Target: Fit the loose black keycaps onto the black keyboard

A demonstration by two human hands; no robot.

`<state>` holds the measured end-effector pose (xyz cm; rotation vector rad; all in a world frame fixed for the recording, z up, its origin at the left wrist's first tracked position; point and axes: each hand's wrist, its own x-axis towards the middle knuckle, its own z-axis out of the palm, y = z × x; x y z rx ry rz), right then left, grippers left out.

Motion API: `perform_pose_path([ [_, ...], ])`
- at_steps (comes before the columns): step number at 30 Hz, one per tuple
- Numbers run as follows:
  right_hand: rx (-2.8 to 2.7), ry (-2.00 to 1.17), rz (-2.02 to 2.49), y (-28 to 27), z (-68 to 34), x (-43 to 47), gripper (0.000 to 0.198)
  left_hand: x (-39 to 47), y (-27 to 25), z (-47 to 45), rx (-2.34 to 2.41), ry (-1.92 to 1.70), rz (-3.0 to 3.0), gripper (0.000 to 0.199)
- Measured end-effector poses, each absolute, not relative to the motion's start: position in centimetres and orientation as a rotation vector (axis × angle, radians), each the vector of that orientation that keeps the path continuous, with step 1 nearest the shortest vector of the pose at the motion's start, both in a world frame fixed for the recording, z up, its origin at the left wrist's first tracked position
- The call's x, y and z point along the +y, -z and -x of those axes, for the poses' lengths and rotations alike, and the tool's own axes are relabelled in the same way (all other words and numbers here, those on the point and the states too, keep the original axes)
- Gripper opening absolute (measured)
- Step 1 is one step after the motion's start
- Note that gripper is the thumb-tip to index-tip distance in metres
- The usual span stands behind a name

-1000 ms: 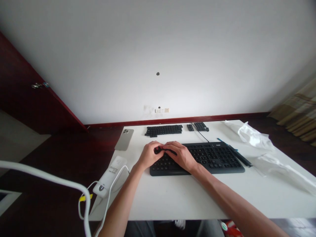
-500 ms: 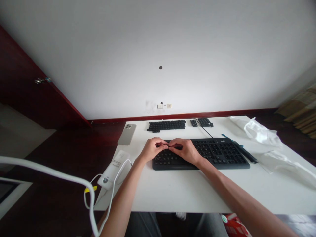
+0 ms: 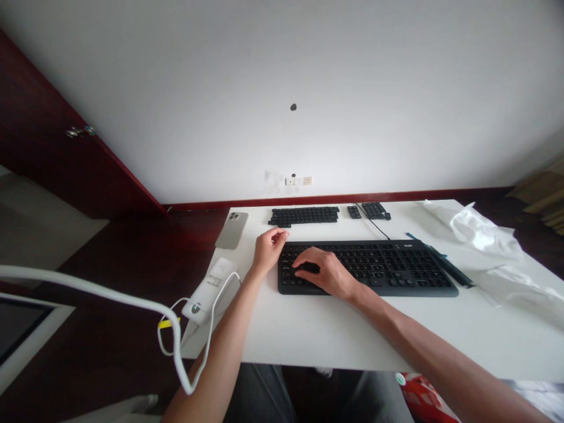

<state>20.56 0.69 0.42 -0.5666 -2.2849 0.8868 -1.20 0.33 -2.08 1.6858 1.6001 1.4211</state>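
Note:
A black keyboard [image 3: 383, 291] lies on the white table, and many of its key positions look bare of caps. My left hand [image 3: 267, 251] is just off its upper left corner, thumb and fingertips pinched together. Whatever may be between those fingertips is too small to make out. Over the keyboard's left part, my right hand [image 3: 328, 273] curves with thumb and index finger apart, nothing visible between them. Behind my left hand, loose black keycaps [image 3: 306, 215] lie in rows. Further right are a small block of keycaps [image 3: 353, 212] and a larger block [image 3: 374, 211].
A phone [image 3: 231, 230] and a white power strip [image 3: 211, 288] with cables are on the left. A dark long tool [image 3: 452, 267] lies by the keyboard's right end, near crumpled white plastic [image 3: 476, 230]. A white cable [image 3: 110, 288] crosses in front at left.
My hands, together over the keyboard's upper left before, have parted. The left has moved up and left off the keyboard. The right has moved slightly down with its fingers opened.

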Motion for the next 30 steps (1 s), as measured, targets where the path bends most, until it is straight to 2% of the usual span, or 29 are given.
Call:
perform_pose_path([
  [5,-2.362,-0.888,0.438,0.3,-19.3,-0.6,0.013,0.8,3.2,0.6,1.667,-1.412,-1.692,0.020],
  [30,-2.492,-0.693,0.322,0.6,-18.8,-1.0,0.019,0.8,3.1,0.4,1.688,-1.436,-1.715,0.018],
])
